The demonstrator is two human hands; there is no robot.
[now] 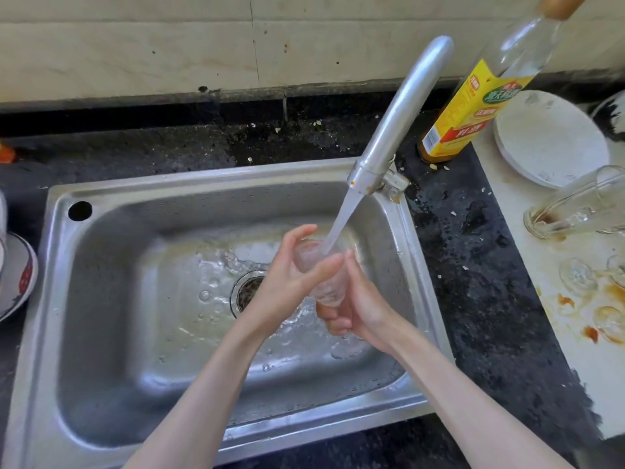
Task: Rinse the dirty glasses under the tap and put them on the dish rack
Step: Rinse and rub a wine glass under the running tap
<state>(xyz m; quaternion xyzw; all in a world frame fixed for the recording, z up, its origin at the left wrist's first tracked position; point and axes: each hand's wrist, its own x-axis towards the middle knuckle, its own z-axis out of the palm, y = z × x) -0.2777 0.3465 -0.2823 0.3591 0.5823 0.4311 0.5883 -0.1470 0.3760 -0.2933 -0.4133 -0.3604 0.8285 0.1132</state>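
A clear glass (316,270) is held tilted over the steel sink (111,299), under water running from the tap (399,120). My left hand (287,279) grips the glass from the left near its upper part. My right hand (351,306) holds its lower end from the right. On the white board (575,333) at the right, a dirty glass (575,208) lies on its side, and other stained glasses (578,277) stand among brown stains. No dish rack is in view.
A bottle with a yellow label (473,106) stands behind the tap. White plates (548,137) are stacked at the far right. A patterned plate (17,275) sits left of the sink. Dark wet countertop (473,265) surrounds the sink.
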